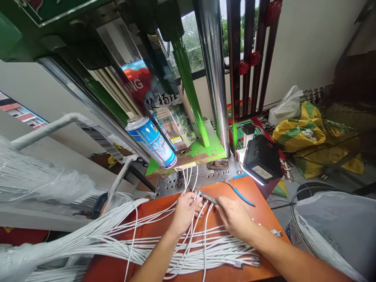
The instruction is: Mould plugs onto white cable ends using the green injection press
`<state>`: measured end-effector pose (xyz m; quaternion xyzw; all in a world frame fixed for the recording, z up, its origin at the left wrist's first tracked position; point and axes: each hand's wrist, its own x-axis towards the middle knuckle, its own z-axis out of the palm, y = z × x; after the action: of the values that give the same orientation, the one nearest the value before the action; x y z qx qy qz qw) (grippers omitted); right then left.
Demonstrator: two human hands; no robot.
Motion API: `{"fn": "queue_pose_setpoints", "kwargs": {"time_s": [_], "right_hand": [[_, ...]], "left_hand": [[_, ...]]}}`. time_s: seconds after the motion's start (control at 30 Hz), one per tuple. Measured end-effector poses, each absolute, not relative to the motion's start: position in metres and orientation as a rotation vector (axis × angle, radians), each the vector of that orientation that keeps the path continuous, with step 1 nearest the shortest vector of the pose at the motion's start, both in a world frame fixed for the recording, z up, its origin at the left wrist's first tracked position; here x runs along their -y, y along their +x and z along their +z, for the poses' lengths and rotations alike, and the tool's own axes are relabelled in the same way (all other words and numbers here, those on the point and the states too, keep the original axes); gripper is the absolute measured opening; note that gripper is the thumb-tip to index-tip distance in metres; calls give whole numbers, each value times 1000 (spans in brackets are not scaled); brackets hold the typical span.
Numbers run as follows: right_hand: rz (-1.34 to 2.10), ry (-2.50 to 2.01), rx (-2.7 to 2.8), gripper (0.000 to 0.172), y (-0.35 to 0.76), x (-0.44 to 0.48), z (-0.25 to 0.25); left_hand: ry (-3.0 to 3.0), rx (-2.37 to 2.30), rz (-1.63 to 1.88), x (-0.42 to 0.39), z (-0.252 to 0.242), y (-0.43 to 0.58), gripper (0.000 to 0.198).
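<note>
My left hand (185, 211) is closed, thumb and fingers pinching a white cable near its small plug (198, 193). A narrow metal mould bar (209, 197) lies level in front of both hands, with several white cables hanging from it toward me. My right hand (235, 217) grips the right end of this bar between thumb and fingers. Beneath my hands, a thick bundle of white cables (123, 246) spreads over the orange-brown tabletop (252, 196), its plug ends (255, 261) at the right. Fingertips of my left hand partly hide the bar's left end.
Behind the table stands a green press (189, 90) with a steel base plate (176, 182). A blue spray can (152, 143) stands on it. Blue-handled cutters (239, 192) lie right of it, near a lit black lamp (261, 160). Yellow sacks (299, 133) sit on the floor.
</note>
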<state>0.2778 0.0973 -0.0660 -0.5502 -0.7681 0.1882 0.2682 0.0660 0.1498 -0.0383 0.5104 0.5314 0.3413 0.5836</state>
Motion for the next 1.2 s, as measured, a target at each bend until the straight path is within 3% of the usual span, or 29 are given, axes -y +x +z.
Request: {"fn": "queue_pose_setpoints", "kwargs": {"time_s": [0.27, 0.8, 1.2], "right_hand": [[451, -1472, 2059, 24, 278, -97, -67], [479, -1418, 2052, 23, 279, -97, -64], [772, -1200, 2107, 24, 295, -102, -47]], "left_hand": [[1215, -1351, 675, -148, -42, 50, 58], [1171, -1360, 596, -145, -39, 54, 45], [1130, -1325, 637, -150, -44, 63, 51]]}}
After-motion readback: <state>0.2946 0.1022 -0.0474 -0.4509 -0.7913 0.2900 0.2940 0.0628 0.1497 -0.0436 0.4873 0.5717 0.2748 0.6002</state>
